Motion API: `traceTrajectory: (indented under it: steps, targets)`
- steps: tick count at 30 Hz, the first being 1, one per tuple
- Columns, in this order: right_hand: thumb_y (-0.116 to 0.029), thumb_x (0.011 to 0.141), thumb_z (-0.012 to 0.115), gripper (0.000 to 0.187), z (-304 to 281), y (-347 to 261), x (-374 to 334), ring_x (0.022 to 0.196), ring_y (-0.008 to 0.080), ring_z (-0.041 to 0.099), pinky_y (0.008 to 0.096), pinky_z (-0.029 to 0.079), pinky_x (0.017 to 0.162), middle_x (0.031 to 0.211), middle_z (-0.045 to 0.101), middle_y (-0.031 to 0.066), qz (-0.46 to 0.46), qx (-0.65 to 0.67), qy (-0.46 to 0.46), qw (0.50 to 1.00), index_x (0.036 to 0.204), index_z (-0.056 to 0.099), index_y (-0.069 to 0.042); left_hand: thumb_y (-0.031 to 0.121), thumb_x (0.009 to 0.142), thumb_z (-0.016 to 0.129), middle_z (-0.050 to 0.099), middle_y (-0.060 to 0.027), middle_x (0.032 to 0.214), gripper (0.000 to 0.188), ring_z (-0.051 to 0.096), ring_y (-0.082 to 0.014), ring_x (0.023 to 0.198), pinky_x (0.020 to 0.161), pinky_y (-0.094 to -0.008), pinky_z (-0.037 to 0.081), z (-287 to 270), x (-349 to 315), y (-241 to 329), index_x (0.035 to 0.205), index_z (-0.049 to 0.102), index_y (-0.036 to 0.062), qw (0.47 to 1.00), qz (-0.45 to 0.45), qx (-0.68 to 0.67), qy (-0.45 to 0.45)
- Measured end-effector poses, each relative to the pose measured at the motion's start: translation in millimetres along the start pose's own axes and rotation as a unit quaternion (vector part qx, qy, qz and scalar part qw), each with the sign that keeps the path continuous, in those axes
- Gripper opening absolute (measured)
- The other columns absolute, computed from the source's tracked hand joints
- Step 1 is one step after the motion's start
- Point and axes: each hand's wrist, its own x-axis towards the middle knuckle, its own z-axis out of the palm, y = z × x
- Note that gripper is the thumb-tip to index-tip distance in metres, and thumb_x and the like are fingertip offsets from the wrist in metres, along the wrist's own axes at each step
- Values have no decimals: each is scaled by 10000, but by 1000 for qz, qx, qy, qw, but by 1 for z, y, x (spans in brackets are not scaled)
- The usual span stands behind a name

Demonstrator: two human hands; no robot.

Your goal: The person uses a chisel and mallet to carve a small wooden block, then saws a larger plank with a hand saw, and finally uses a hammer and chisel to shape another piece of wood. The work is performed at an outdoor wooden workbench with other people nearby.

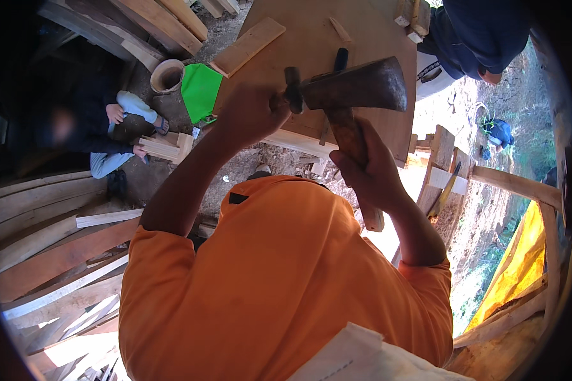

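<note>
My right hand (376, 171) is wrapped round the wooden handle of an axe (347, 136). Its broad dark metal head is raised over the worktable (388, 136), blade toward the right. My left hand (251, 114) grips a hammer (292, 89) close beneath its dark metal head, beside the back end of the axe head; whether the two touch I cannot tell. Most of the hammer's handle is hidden by the fingers. Partly behind the axe, a tool with a dark blue handle (341, 59) lies on the tabletop.
A short board (248, 46) and a small wood offcut (339, 29) lie on the table. At left a seated person (111, 127) holds wood pieces, near a clay-coloured pot (167, 76) and a green sheet (199, 93). Another person (476, 38) stands far right. Planks (57, 254) are stacked at left.
</note>
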Motion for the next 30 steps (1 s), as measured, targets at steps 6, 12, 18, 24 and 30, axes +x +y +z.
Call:
traceTrajectory:
  steps: [6,12,18,24,30]
  targets:
    - [-91,1016,515,178,-48,-34,4,549,106,546,239,447,447,709,538,46,-123,294,139,938,1173,433,-68,278,816,680,634,-158,636,249,670,-328,614,594,-428,510,-12,-2,-12,777,687,31,999,-36,27,1]
    - [-61,970,577,494,-2,2,1,543,95,531,243,443,469,776,571,56,-42,21,29,998,1414,360,-47,246,829,700,570,-132,550,302,580,-224,494,517,-379,432,19,9,-14,659,604,16,996,61,0,61]
    - [-85,1001,538,371,-24,-3,-1,570,107,548,245,464,498,779,570,66,-91,90,110,986,1332,391,-4,261,837,704,552,-110,538,321,554,-187,478,499,-366,419,-6,8,-7,676,598,4,994,72,16,79]
    - [-85,984,561,248,-20,-2,0,591,116,562,263,481,520,827,609,83,-67,165,129,976,1212,486,-23,244,832,717,535,-81,523,311,521,-162,466,488,-346,414,-12,3,-1,668,591,12,991,90,20,98]
    - [-85,920,645,474,4,-15,-1,787,210,633,326,508,699,938,645,121,-7,-49,17,999,1345,443,-29,250,822,691,596,-110,567,237,617,-282,536,527,-400,486,-4,10,2,699,630,56,989,99,74,81]
